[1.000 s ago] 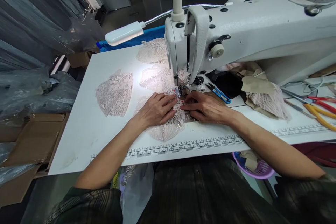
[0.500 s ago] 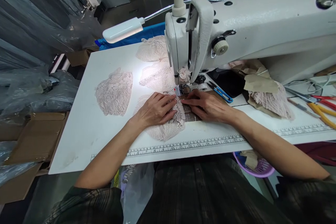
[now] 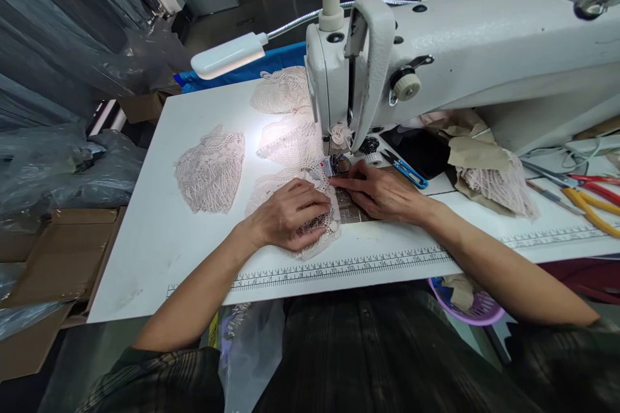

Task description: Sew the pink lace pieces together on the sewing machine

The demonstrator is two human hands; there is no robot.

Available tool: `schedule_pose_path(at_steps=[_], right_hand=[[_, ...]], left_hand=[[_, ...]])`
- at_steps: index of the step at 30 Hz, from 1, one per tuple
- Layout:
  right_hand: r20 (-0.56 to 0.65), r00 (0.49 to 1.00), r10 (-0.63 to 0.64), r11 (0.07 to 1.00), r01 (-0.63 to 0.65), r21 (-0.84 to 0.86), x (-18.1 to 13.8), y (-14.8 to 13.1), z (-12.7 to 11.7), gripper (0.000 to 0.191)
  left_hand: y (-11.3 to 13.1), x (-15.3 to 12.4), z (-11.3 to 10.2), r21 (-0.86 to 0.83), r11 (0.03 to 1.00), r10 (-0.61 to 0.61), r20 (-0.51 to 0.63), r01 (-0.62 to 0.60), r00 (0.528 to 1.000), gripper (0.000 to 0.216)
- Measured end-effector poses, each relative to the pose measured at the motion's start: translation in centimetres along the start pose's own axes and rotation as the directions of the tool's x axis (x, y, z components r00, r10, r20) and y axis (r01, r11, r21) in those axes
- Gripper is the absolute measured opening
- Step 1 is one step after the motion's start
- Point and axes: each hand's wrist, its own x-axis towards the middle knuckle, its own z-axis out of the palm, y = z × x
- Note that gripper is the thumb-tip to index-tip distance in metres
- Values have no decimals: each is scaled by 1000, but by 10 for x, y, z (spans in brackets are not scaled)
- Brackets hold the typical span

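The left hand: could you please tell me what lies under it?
A pale pink lace piece lies under the left hand, flat on the white table, its edges showing around the hand. The lace beneath the palm is covered, so any seam there cannot be seen.

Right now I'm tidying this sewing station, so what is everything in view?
sewing machine: one, white, right side of table
gooseneck lamp: one, white, left of machine
lace pieces: four, pale pink, on table, nearest under hands
lace bundle: one, pink, under machine
thread snips: one, blue, beside presser foot
hand tools: several, yellow and red handles, far right
table: one, white, ruler printed along front
basket: one, purple, below table
cardboard boxes: several, brown, floor left
left hand: one, flat on nearest lace
right hand: one, fingertips by presser foot
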Motion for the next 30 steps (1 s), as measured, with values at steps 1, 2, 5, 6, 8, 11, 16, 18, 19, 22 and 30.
schedule_pose_path(at_steps=[1,2,5,6,8,11,16,18,19,22,30], right_hand=[[2,1000,-9,1000,9,3,0,0,0,41],[5,1000,-16,1000,16,-1,0,0,0,40],[23,1000,-7,999,8,-44,2,-1,0,40],[30,1000,0,998,2,-57,3,-1,0,41],[37,999,11,998,-9,-62,3,-2,1,41],[21,1000,23,1000,-23,-2,3,-2,-1,41],[17,999,-37,992,35,122,0,-1,-6,40],[31,995,-97,989,93,118,0,-1,-6,38],[38,993,-116,988,111,109,0,-1,-7,37],[54,991,-122,990,118,79,0,-2,-6,37],[74,992,-105,994,107,-22,1,-9,-7,33]], left_hand=[[1,0,0,-1,1000,9,4,-9,1000,19],[2,0,1,3,1000,20,2,-20,1000,18],[3,1,5,47,998,48,-27,-47,998,9],[3,1,6,69,996,58,-41,-55,997,5],[4,2,8,103,992,77,-70,-70,995,4],[4,2,9,118,990,87,-97,-75,991,6],[3,1,9,131,989,80,-85,-69,993,6],[3,2,8,132,989,85,-91,-72,992,5],[3,2,8,134,988,85,-95,-72,992,5],[2,2,9,140,987,88,-106,-73,991,7],[0,2,9,116,991,80,-92,-69,993,16]])
